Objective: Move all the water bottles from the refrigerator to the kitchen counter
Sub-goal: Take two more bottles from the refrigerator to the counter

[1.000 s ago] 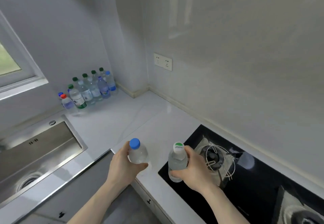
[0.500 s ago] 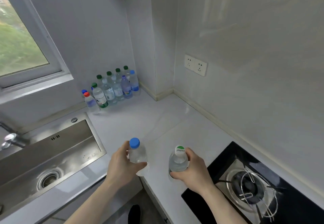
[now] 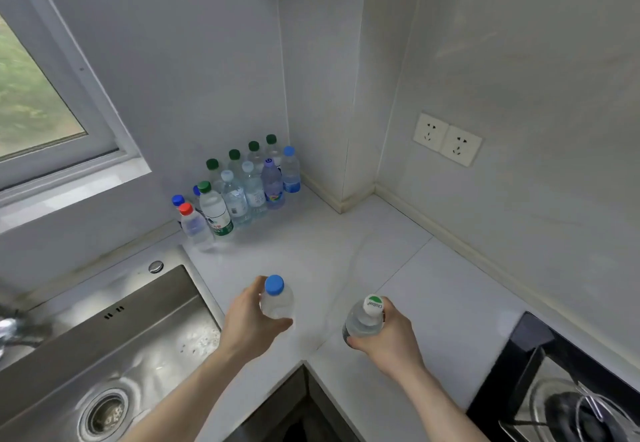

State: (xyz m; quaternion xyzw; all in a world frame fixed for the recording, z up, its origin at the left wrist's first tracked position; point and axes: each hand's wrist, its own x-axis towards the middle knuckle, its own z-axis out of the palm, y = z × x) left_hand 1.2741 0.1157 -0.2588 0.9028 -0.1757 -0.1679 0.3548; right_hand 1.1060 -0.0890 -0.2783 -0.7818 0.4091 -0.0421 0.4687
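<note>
While the left hand (image 3: 249, 324) grips a clear blue-capped plastic bottle (image 3: 276, 299), the right hand (image 3: 388, 334) grips a clear bottle with a white-and-green cap (image 3: 363, 318) bearing small writing I cannot read, both above the white stone counter (image 3: 346, 251), whose bare stretch separates them from the cluster of bottles (image 3: 242, 189) standing in the corner.
</note>
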